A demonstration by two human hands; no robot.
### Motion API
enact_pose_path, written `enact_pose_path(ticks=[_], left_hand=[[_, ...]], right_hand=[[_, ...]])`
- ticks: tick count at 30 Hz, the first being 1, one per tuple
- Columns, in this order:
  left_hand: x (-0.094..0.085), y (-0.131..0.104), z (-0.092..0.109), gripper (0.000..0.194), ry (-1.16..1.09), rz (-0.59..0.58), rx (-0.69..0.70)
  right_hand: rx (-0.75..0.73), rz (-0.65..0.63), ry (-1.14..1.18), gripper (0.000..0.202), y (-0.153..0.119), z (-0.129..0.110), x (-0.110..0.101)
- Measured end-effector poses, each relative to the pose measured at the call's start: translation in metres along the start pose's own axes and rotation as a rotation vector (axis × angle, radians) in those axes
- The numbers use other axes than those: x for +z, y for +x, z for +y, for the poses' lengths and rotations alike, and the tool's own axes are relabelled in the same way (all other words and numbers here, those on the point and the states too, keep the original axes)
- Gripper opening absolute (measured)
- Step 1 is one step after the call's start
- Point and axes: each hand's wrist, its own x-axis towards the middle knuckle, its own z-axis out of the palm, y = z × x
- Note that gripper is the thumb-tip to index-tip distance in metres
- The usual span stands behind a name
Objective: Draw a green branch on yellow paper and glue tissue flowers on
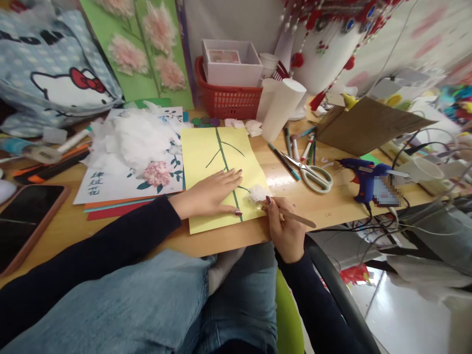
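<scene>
A yellow sheet of paper [199,147] with a dark green stem and side branches drawn on it lies before me. My left hand [212,194] rests flat on the sheet, fingers spread, across the stem. Between thumb and fingers of my right hand [287,226] is a thin flat stick [299,218], slanting down to the right. The stick's other end meets a white fluffy tuft [258,193] at the end of a lower branch, near the sheet's right edge. My right fingertips hide part of the contact.
White fluff [129,137] lies on a flower print [110,182] at left. Scissors [313,172], a marker [283,161] and a blue glue gun [365,177] lie to the right. Behind stand a red basket [230,101] and a white roll [282,110]. A phone [33,221] is at far left.
</scene>
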Motion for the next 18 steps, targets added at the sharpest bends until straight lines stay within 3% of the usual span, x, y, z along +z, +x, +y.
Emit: enact_pose_path(ticks=[10,14,18], left_hand=[[-0.001,-0.001,0.001,0.080,0.064,-0.001,0.045],[-0.005,-0.001,0.004,0.066,0.054,-0.035,0.033],[-0.003,-0.001,0.002,0.066,-0.012,-0.025,0.033]], right_hand=[[0.113,0.027,0.103,0.026,0.008,0.001,0.001],[0.234,0.115,0.176,0.030,-0.001,0.002,0.003],[0.342,0.218,0.262,0.038,-0.007,-0.001,0.005]])
